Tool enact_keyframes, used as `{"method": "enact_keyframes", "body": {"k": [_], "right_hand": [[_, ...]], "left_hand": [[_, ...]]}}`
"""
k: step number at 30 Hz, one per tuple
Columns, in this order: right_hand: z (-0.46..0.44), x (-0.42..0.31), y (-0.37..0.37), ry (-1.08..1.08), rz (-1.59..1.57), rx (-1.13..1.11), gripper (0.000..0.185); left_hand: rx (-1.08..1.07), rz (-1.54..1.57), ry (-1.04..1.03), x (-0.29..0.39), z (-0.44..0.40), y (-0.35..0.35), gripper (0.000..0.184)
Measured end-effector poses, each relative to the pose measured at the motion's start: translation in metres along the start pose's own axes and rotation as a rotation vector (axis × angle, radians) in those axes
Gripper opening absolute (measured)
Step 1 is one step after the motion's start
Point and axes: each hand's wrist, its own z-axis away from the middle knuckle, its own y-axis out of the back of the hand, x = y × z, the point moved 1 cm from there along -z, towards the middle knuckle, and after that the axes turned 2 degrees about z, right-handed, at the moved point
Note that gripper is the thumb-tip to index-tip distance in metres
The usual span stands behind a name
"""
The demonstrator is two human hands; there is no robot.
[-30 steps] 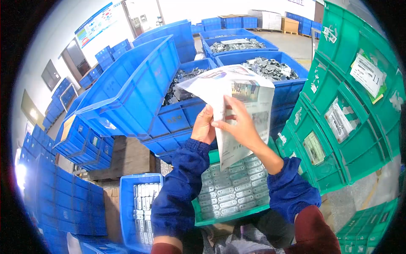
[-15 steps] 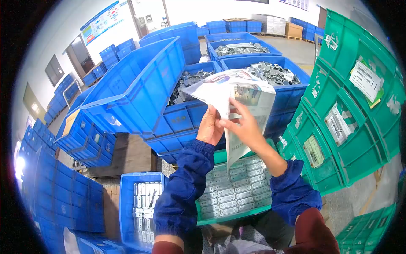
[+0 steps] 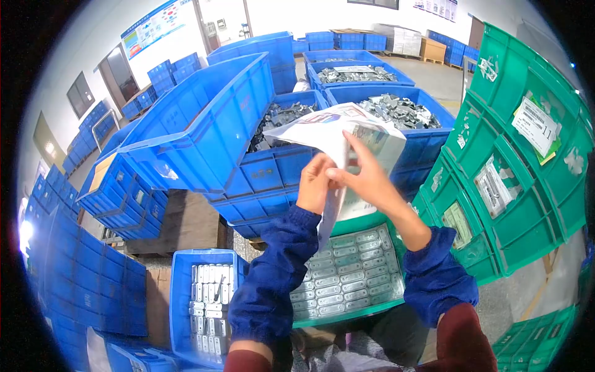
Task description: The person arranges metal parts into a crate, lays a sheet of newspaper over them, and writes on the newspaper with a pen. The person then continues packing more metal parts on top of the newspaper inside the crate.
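Observation:
A printed paper sheet that looks like newspaper (image 3: 387, 152) hangs creased and folded in front of me. My left hand (image 3: 315, 183) is closed, its fingertips pinching the paper's near edge. My right hand (image 3: 372, 180) has its thumb beside the left fingertips and its index finger stretched up along the paper; its other fingers are partly hidden behind the fold. Below both hands stands a green crate (image 3: 347, 317) with flat silvery metal parts (image 3: 347, 279) lying in neat rows. The paper hides part of the crate's far side.
Large blue bins (image 3: 266, 192) with loose metal pieces (image 3: 396, 110) stand ahead, with a tilted blue bin (image 3: 192, 149) at their left. Stacked green crates (image 3: 458, 180) rise on the right. A small blue crate (image 3: 175, 310) of metal parts sits lower left.
My left hand has shifted slightly right and its fingers have curled in closer to my right thumb. The paper's lower flap has turned and swung toward the left.

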Motion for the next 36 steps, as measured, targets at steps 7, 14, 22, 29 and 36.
{"method": "enact_keyframes", "body": {"k": [7, 14, 22, 29, 36], "right_hand": [[-0.010, -0.030, 0.028, 0.004, 0.207, -0.112, 0.068], [-0.014, -0.037, 0.032, -0.022, 0.168, -0.240, 0.048], [-0.020, -0.063, 0.031, 0.097, 0.313, -0.132, 0.011], [-0.051, -0.063, 0.067, 0.047, 0.142, 0.189, 0.012], [-0.138, -0.017, 0.124, 0.186, 0.762, 0.623, 0.023]], "left_hand": [[-0.103, -0.532, -0.120, 0.030, 0.012, -0.016, 0.012], [-0.030, -0.473, -0.207, 0.047, 0.020, -0.005, 0.013], [-0.050, -0.205, -0.007, 0.080, 0.044, -0.006, 0.016], [-0.046, -0.476, -0.161, 0.117, 0.095, 0.027, 0.035], [0.515, -0.151, 0.139, 0.134, 0.202, 0.064, 0.050]]}}
